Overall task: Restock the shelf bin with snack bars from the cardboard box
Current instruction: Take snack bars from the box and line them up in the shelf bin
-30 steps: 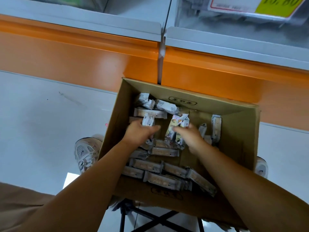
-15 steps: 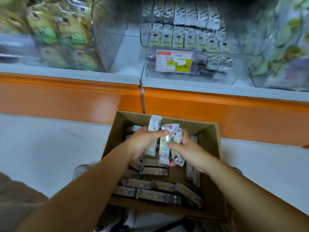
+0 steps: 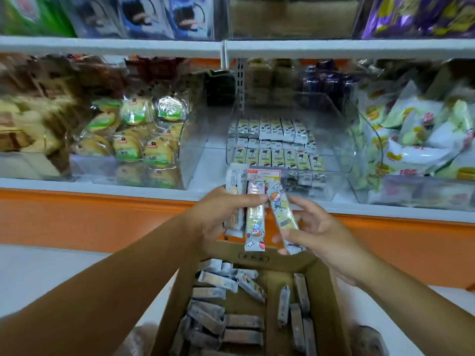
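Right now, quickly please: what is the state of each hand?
Left hand: closed, gripping two snack bars.
Right hand: closed, pinching a single snack bar.

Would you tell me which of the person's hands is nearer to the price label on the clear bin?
Left. The left hand is just below the price label, slightly left of it; the right hand is lower and farther off to the right.

Diffuse indoor light, mid-bright, no hard shadows. Motion blur smears top-shelf packs [image 3: 164,16] & L/R edges. Centre sharper: snack bars [image 3: 254,219] show print fairly clearly. Faint glare on clear shelf bin [image 3: 341,124]. Inside of cardboard box [image 3: 326,304] dimmer, soft. Shelf rail [image 3: 113,46] bows w/ wide-angle.
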